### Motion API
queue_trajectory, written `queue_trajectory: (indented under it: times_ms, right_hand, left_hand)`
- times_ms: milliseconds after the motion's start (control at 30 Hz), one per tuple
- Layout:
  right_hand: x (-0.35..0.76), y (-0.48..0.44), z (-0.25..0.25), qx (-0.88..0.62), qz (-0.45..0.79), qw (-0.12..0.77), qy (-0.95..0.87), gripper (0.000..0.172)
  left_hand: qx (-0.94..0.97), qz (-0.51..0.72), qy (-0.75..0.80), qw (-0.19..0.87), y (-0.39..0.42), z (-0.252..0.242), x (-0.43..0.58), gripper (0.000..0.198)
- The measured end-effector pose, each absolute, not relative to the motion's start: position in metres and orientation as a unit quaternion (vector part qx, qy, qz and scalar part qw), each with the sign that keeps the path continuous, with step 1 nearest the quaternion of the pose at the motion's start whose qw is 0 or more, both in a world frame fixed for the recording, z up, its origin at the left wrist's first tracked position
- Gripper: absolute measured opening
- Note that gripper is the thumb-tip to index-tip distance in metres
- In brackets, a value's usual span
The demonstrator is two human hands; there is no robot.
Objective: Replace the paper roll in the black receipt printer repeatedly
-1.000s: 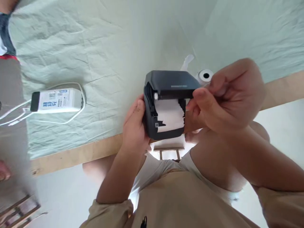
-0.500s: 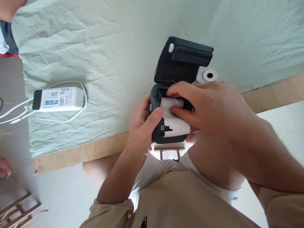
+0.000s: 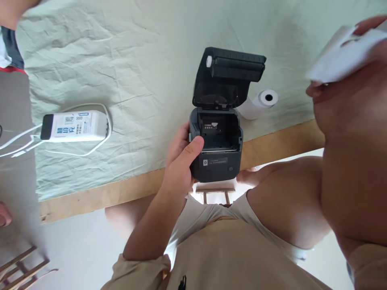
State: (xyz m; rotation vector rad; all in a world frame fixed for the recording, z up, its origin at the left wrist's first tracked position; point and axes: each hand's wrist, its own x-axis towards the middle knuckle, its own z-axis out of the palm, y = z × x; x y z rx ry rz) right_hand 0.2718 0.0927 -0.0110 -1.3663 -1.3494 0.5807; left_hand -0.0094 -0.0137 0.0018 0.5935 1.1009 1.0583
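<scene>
My left hand (image 3: 183, 159) grips the left side of a small dark label printer (image 3: 217, 165), its thumb over the edge. The printer's lid (image 3: 229, 74) is flipped up, and the paper bay inside shows no roll. Out at the right edge of the view, my right hand (image 3: 359, 74) holds a roll of white paper (image 3: 344, 56), both blurred and partly cut off. Behind the printer a second white paper roll (image 3: 256, 104) lies on the cloth, its end with the dark core facing right.
A white power strip (image 3: 77, 125) with white cables rests on the pale green cloth (image 3: 136, 80) at the left. The table's wooden edge (image 3: 121, 188) runs in front of my legs. Part of another person's arm (image 3: 15, 12) shows at top left.
My right hand has lifted the paper roll out of the printer's bay and carried it to the right. My left hand still holds the printer in nearly the same place.
</scene>
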Motion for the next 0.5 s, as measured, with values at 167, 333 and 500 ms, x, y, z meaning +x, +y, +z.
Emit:
queue_trajectory:
  times_ms: [167,333,500]
  right_hand:
    - [0.27,0.083,-0.026,-0.611,0.178,0.487,-0.599,0.03]
    - [0.28,0.076,-0.025,-0.615,0.08,0.334,-0.709,0.031]
    - [0.282,0.086,-0.028,-0.685,0.067,0.281,-0.669,0.064]
  left_hand:
    - [0.264,0.467,0.497,0.682,-0.014,0.003,-0.009,0.053]
    - [0.267,0.471,0.501,0.676,-0.013,0.0,-0.009,0.058]
    - [0.259,0.477,0.501,0.674,-0.013,0.002,-0.007,0.055]
